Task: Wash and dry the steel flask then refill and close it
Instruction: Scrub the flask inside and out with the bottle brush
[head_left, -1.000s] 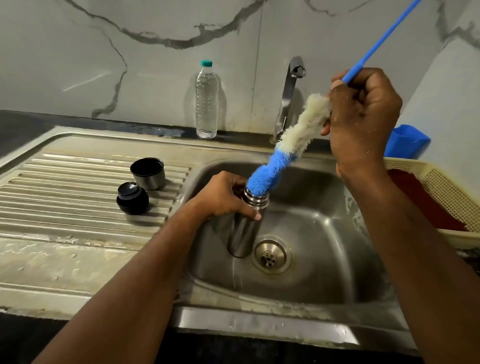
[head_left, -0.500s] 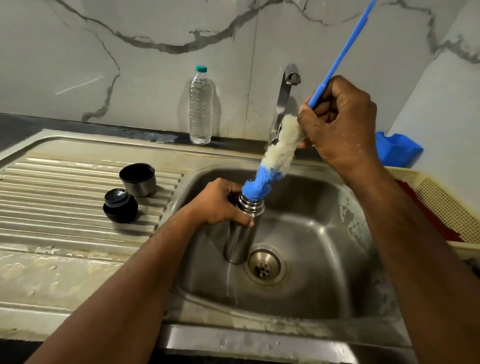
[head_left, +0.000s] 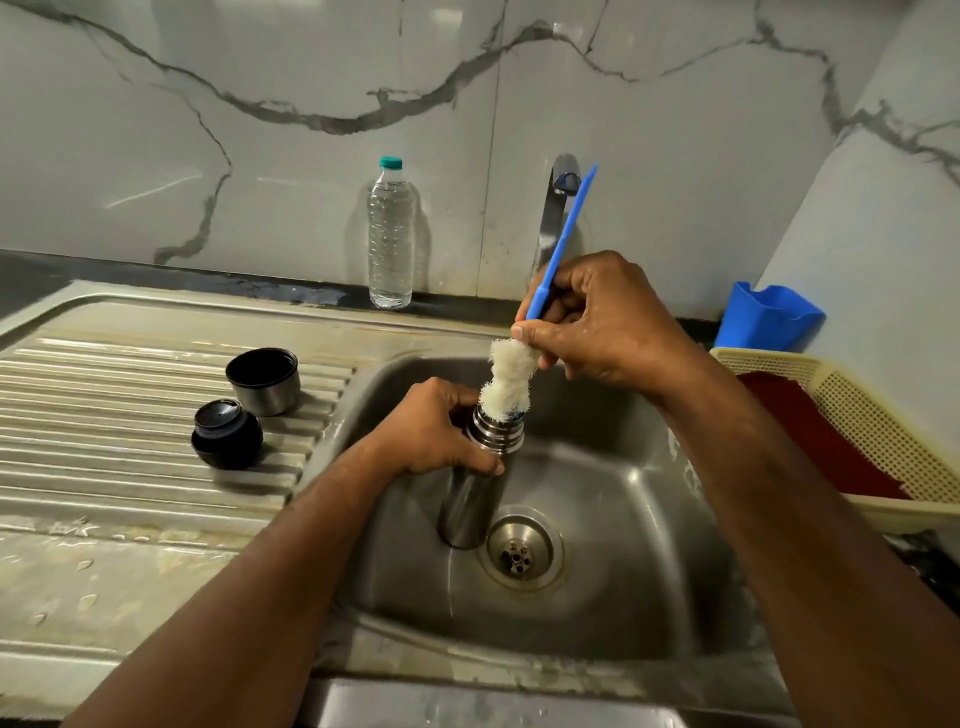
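The bottle brush (head_left: 508, 382) now sits deeper in the steel flask (head_left: 475, 480) — scrubbing underway; left hand (head_left: 434, 434) grips below, right hand (head_left: 597, 319) pinches above.

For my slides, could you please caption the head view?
Left hand steadies steel flask while right hand works bottle brush in.

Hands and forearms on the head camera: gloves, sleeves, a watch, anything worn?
Nothing worn shows. The left hand and right hand are bare, no gloves, rings or watch visible. Both forearms are bare to the frame edge, no sleeves. The right hand looks wet, with small droplets.
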